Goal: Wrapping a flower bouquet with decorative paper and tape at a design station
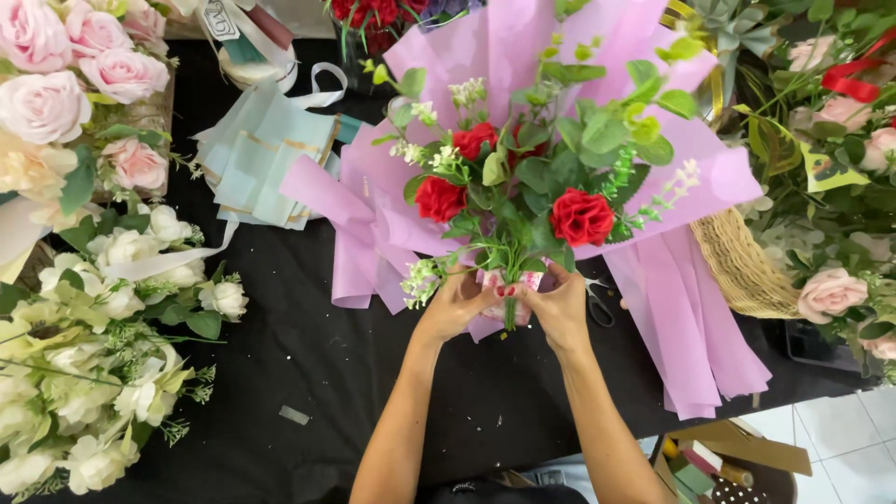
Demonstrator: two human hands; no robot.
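Gripping bouquet [523, 187] stems, left hand [459, 303], right hand [560, 306]

Both bare forearms converging forward, left hand [459, 303] and right hand [558, 303] fingers curled, seemingly gripping, thumbs nearly touching.

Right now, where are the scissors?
In the head view, the scissors lie on the black table, just right of the right hand, beside the pink wrapping paper.

Bright even overhead light, soft shadows, sharp focus, slight wide-angle edge distortion
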